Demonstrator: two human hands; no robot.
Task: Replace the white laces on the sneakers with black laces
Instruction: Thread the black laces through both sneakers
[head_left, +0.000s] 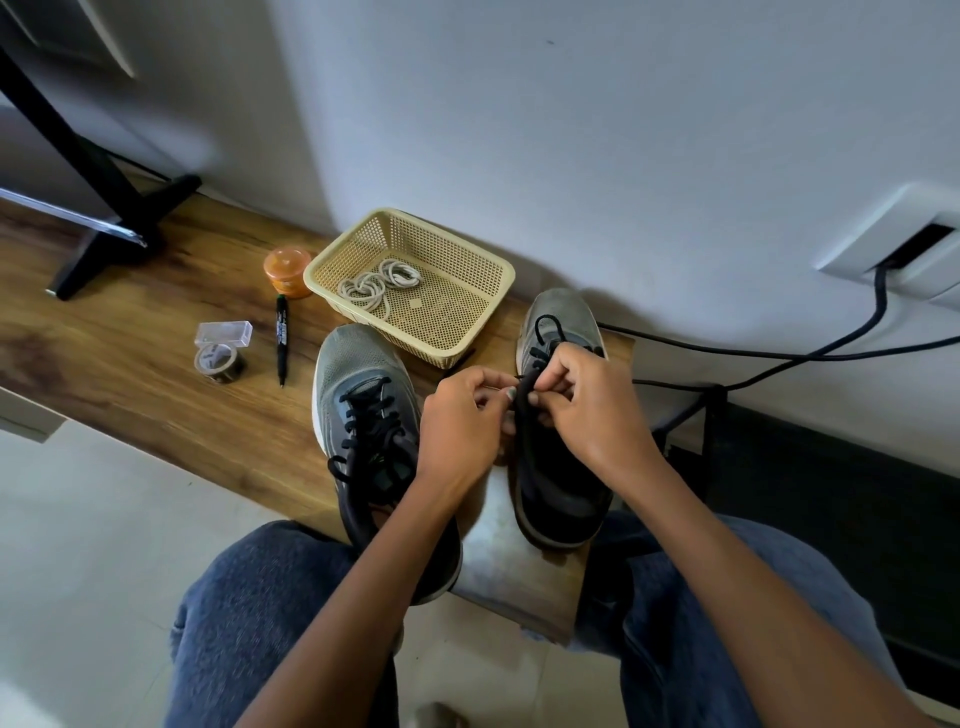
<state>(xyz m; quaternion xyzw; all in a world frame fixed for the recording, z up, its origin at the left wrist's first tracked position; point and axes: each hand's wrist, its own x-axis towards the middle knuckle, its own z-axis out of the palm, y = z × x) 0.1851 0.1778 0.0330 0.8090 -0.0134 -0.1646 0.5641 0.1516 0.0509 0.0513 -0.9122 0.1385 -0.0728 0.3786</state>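
So the black lace (524, 410) is right in the middle of things, pinched between both hands over the right sneaker (558, 431), which sits at about 3 o'clock on the wooden bench (130, 364). The left hand (462, 421) has its fingers curled in, thumb and fingertips nipping the lace. The right hand (587, 400) is curled the same way, gripping the lace just beside it, so the 2 hands nearly touch. A loop of the lace pokes out toward the toe. The left sneaker (369, 415), just beside at 9 o'clock, is already laced in black. At 12 o'clock a tan basket (457, 291) holds the coiled white laces (376, 283). Further out at 10 o'clock: a black marker (282, 338), an orange tub (287, 270), a tape roll (219, 362) and a clear box (224, 332).
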